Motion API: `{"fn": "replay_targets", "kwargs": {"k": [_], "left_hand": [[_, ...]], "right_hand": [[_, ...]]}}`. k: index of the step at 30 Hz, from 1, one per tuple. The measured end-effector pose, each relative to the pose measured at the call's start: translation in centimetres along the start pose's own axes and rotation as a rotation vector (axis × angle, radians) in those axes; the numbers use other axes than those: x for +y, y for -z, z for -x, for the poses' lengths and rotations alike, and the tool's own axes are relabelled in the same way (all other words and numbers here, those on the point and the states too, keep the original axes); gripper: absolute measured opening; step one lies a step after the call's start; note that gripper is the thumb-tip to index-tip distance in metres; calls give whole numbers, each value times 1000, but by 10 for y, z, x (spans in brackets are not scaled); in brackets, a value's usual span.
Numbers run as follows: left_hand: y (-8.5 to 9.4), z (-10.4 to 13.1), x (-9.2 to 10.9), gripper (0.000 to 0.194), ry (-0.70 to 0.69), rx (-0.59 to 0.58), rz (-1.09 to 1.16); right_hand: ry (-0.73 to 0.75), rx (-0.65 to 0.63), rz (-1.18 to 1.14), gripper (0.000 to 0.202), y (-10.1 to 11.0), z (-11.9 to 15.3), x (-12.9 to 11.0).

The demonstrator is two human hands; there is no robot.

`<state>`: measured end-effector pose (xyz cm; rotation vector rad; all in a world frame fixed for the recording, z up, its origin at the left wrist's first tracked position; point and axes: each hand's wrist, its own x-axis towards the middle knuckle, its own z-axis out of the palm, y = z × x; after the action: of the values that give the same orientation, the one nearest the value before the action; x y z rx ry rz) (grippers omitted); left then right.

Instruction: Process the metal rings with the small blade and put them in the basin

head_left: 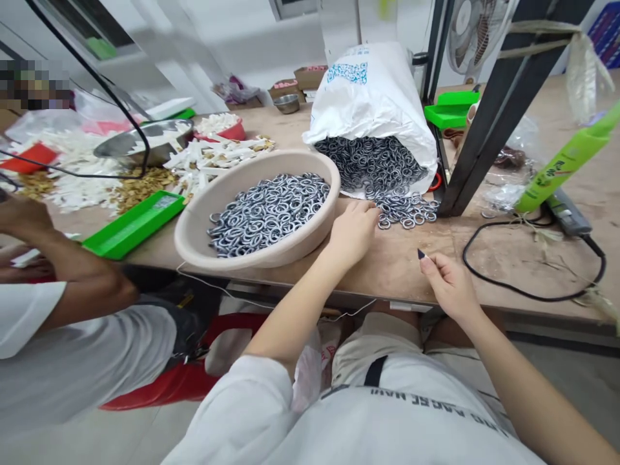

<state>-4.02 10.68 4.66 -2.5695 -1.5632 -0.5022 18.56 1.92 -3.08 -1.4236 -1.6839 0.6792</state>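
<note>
My left hand (355,229) reaches to the ring pile between the basin and the sack; its fingers are bent down and their tips are hidden. My right hand (448,284) is pinched on a small dark pointed piece (421,254) above the table's front edge. Many metal rings (271,213) fill the beige basin (194,242) on my left. Behind my hands lies a white sack (372,97), its mouth towards me, and loose rings (407,210) spill from it onto the tabletop.
A co-worker's arm (82,265) is at the left, beside a green tray (133,226) and heaps of white pieces (77,177). A dark metal post (498,110) rises at the right, near a black cable (533,295) and a green packet (566,165).
</note>
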Motion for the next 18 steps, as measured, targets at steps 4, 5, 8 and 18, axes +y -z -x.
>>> {"fn": "replay_targets", "kwargs": {"k": [4, 5, 8, 18], "left_hand": [[-37, -26, -25, 29, 152, -243, -43], [-41, -28, -30, 27, 162, -237, -42], [-45, -26, -37, 28, 150, -212, -29], [-56, -32, -47, 27, 140, -144, 80]], "right_hand": [[22, 1, 5, 40, 1, 2, -1], [29, 0, 7, 40, 1, 2, -1], [43, 0, 17, 39, 0, 1, -2], [29, 2, 21, 39, 0, 1, -3]]}}
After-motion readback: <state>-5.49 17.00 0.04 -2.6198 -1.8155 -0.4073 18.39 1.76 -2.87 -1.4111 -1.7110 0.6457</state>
